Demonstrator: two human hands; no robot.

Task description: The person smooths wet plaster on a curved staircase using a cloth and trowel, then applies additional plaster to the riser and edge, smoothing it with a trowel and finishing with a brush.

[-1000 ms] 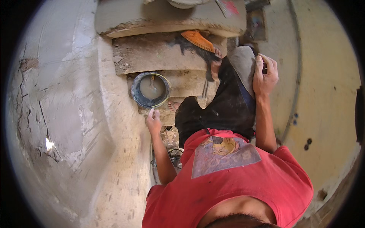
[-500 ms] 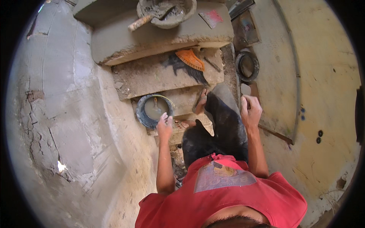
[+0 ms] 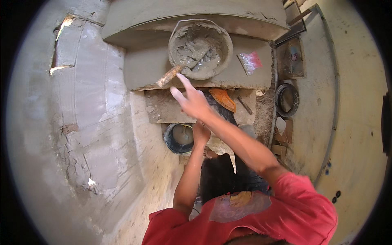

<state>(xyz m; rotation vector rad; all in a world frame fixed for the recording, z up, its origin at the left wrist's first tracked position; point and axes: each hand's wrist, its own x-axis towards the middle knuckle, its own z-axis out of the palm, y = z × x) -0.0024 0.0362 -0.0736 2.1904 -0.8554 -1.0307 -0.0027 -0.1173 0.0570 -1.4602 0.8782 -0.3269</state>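
My right hand (image 3: 192, 99) reaches forward across my left arm, thumb and forefinger spread and nothing in its grasp. Its forefinger tip is at the wooden handle of a trowel (image 3: 168, 76); whether they touch I cannot tell. The trowel's blade lies in wet grey mortar inside a round tub (image 3: 228, 45) on the step. Below my right wrist, my left hand (image 3: 201, 132) is beside a black bucket (image 3: 166, 141) of greyish water with a brush in it. My right arm partly hides the left fingers.
An orange broom head (image 3: 223, 99) with black bristles and a thin dark stick (image 3: 245, 105) lie on the step below. A pink-and-white packet (image 3: 250, 62) is right of the tub. A black ring-shaped container (image 3: 287, 100) stands farther right. Plastered wall (image 3: 94, 81) runs along the left.
My right hand has swung forward and left to the trowel handle. My left hand has shifted right beside the bucket. The view has tipped forward, showing more of the upper steps.
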